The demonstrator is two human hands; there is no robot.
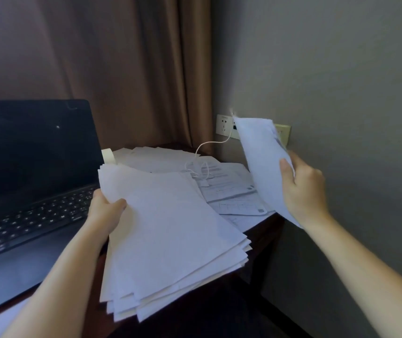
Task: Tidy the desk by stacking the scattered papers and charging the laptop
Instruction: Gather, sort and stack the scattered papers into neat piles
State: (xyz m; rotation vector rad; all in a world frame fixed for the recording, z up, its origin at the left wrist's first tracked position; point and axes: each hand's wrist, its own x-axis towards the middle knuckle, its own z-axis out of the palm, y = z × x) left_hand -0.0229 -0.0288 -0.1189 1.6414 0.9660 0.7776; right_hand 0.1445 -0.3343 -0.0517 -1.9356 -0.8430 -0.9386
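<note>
Cable atop loose papers, tape roll beside laptop, socket behind sheet.

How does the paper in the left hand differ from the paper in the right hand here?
The left hand grips a thick, fanned stack; the right hand pinches what looks like a single sheet. The stack lies nearly flat and low; the sheet stands steeply, raised near the wall. Both are white paper, held off the desk.

Paper stack, single sheet aloft; laptop open.
</note>
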